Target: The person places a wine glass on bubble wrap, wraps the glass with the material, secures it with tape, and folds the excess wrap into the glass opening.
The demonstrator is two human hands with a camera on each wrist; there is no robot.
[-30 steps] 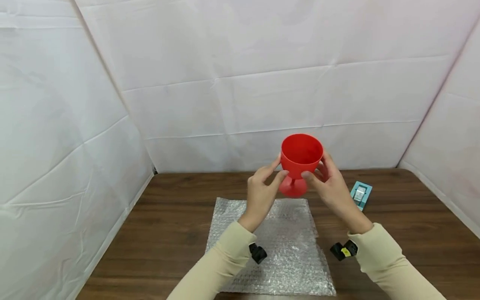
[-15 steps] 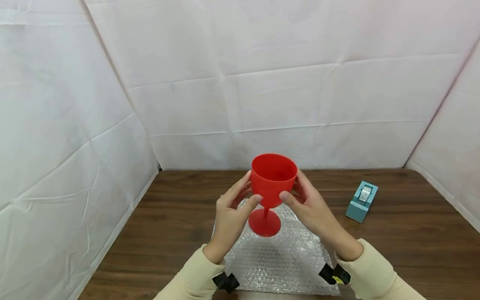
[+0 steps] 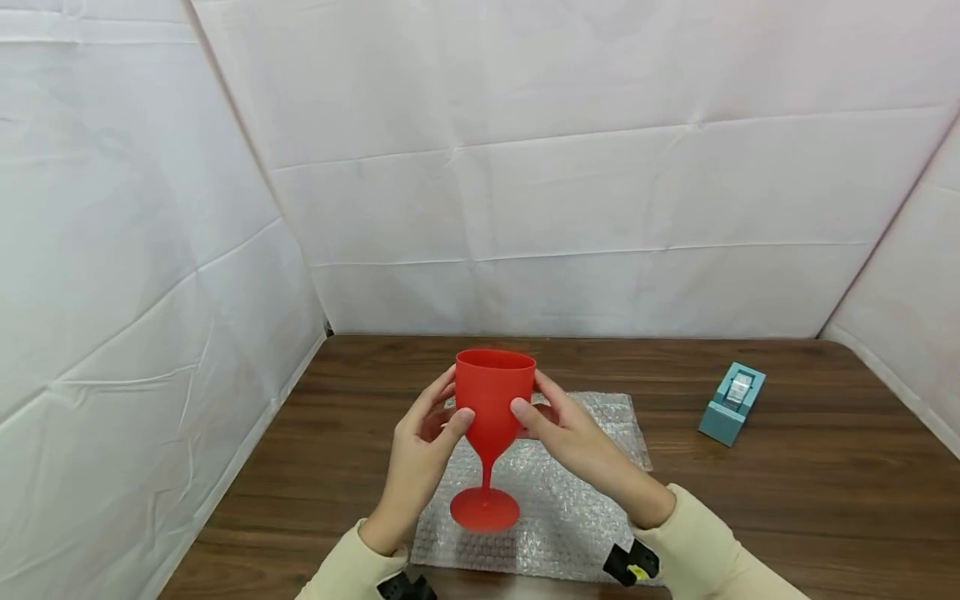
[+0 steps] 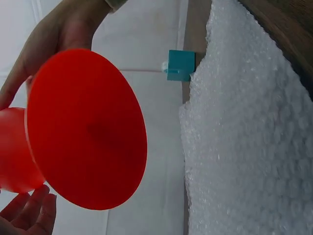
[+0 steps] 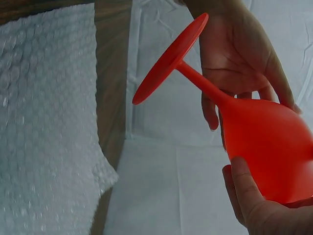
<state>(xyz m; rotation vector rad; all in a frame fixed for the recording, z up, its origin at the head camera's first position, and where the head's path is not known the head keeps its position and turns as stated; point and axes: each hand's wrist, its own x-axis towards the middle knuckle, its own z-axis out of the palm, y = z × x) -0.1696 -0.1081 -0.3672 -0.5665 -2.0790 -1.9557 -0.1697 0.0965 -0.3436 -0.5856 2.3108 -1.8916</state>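
A red goblet [image 3: 495, 400] with a thin stem and round foot is held upright in the air between both hands. On the left side of its bowl, my left hand [image 3: 423, 450] grips with thumb in front and fingers behind. The right hand [image 3: 577, 442] holds the opposite side in the same way. In the left wrist view the underside of the goblet's foot [image 4: 88, 129] fills the middle and hides most of the bowl. The right wrist view shows the goblet's bowl [image 5: 264, 142] with fingers on two sides. Beneath it, a sheet of bubble wrap [image 3: 562, 517] lies flat on the table.
A teal tape dispenser [image 3: 733, 404] with a clear roll stands on the right of the dark wooden table [image 3: 825, 500]. White cloth walls [image 3: 562, 192] enclose the table at the back and both sides.
Both hands have brought the goblet down, to the left and closer, over the bubble wrap. Its side now shows more and its inside less. The head view has shifted slightly.
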